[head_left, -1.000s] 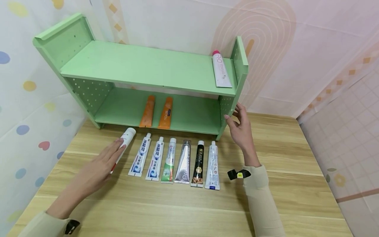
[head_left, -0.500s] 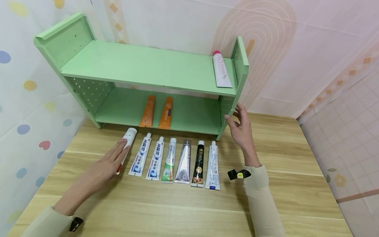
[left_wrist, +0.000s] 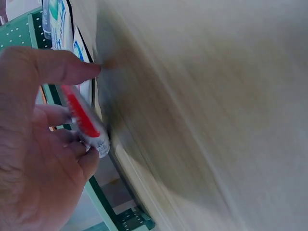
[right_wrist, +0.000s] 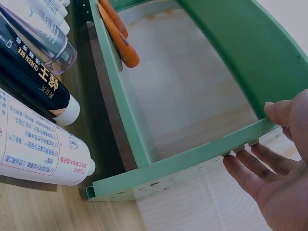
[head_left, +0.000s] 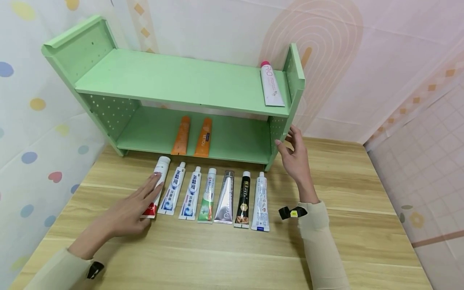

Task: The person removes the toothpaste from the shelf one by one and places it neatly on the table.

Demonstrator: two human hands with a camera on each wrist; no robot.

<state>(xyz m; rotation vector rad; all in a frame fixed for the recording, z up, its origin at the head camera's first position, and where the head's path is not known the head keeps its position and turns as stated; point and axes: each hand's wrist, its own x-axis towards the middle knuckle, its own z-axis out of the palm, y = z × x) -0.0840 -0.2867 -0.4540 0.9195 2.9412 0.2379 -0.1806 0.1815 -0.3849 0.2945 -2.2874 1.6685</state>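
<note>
My left hand (head_left: 127,209) lies over a white and red toothpaste tube (head_left: 162,166) at the left end of a row. Its fingers rest straight across the tube; in the left wrist view the thumb stands apart from it. To the right, close beside that tube, is a white and blue toothpaste tube (head_left: 172,190). My right hand (head_left: 298,161) grips the right side panel of a green two-tier shelf (head_left: 174,78). In the right wrist view, the thumb is inside the panel (right_wrist: 192,159) and the fingers are outside it.
More tubes continue the row, including a silver tube (head_left: 224,201), a black tube (head_left: 243,201) and a white tube (head_left: 260,201). Two orange tubes (head_left: 203,139) lie on the lower tier. A pink-capped tube (head_left: 272,86) lies at the upper tier's right end. Patterned cloth hangs behind.
My left hand has moved right, and the white and red tube has shifted with it, closer to the row and straighter. My right hand stays on the shelf panel.
</note>
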